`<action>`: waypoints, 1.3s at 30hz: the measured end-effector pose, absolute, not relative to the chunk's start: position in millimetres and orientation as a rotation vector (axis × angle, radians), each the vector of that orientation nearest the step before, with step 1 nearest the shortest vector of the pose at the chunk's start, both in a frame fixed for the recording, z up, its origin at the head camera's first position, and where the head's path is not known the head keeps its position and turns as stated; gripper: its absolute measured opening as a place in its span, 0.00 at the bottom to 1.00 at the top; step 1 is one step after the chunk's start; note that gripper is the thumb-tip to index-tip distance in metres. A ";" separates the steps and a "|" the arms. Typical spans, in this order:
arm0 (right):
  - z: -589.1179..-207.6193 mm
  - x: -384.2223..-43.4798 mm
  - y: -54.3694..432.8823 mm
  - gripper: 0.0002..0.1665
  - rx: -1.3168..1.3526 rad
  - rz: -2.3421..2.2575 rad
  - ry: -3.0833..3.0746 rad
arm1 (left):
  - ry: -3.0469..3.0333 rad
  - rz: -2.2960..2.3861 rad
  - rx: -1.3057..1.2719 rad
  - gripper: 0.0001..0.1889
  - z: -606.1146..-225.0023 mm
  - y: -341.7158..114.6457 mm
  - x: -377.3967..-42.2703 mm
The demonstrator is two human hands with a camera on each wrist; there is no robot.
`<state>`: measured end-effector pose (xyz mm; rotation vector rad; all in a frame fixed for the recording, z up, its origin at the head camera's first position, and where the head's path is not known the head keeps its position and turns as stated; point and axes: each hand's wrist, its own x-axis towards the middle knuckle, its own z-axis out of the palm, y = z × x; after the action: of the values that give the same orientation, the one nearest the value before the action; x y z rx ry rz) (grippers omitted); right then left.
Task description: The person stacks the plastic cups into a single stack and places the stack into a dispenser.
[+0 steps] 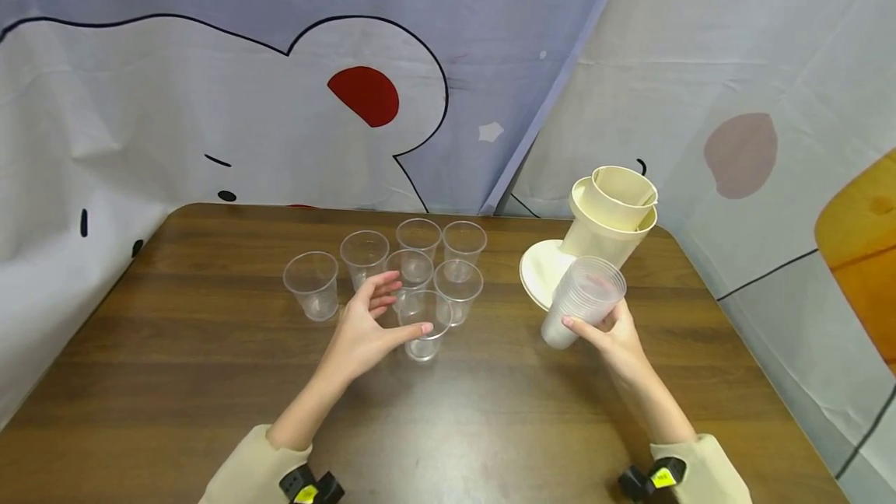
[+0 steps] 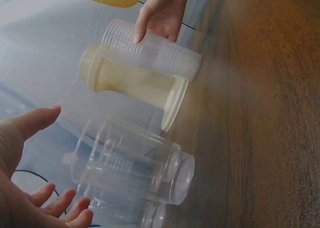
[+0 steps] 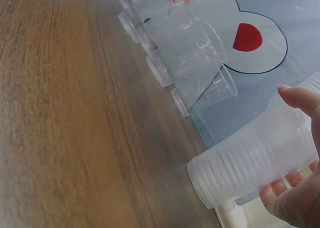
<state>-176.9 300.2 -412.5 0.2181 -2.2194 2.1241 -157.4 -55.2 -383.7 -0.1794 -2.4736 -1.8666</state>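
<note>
My right hand (image 1: 619, 344) grips a stack of nested clear plastic cups (image 1: 579, 298), thumb on the near side and fingers behind. Whether the stack's base touches the table, I cannot tell. My left hand (image 1: 367, 329) hovers by a group of single clear cups, its thumb and fingers spread. Nearest to it is the front cup (image 1: 422, 348); in the left wrist view a gap shows between the fingers and this cup (image 2: 182, 180). Behind stand several more upright cups, among them a right one (image 1: 458, 298) and a far-left one (image 1: 311, 286).
A cream-coloured stand (image 1: 595, 239) with a round base and cylindrical top lies tilted or leaning behind the cup stack. The brown wooden table (image 1: 448, 426) meets a printed cloth backdrop (image 1: 280, 123) at the back and right.
</note>
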 end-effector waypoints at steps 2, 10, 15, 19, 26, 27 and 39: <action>-412.5 -177.0 300.1 0.45 0.217 2.122 -2.222 | -2.458 -1.867 -0.184 0.44 -384.5 -55.8 -156.9; -412.5 -177.3 300.2 0.45 0.203 2.111 -2.230 | -2.451 -1.855 -0.186 0.43 -385.2 -56.5 -155.1; -412.4 -178.4 300.6 0.45 0.200 2.110 -2.236 | -2.471 -1.846 -0.170 0.41 -387.6 -56.3 -153.8; -411.7 -179.0 301.3 0.45 0.207 2.114 -2.237 | -2.508 -1.831 -0.154 0.42 -389.7 -56.0 -153.5; -410.5 -178.4 301.3 0.45 0.210 2.104 -2.250 | -2.590 -1.801 -0.144 0.44 -393.4 -55.4 -153.9; -410.7 -178.4 301.2 0.45 0.210 2.105 -2.250 | -2.601 -1.798 -0.140 0.44 -394.1 -55.0 -154.1; -411.6 -177.8 301.3 0.46 0.235 2.110 -2.242 | -2.633 -1.805 -0.126 0.46 -399.7 -48.8 -152.9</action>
<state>-177.8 301.3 -411.6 0.2349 -2.2423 2.1103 -152.9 -48.8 -399.7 -0.1257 -2.6327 -1.8049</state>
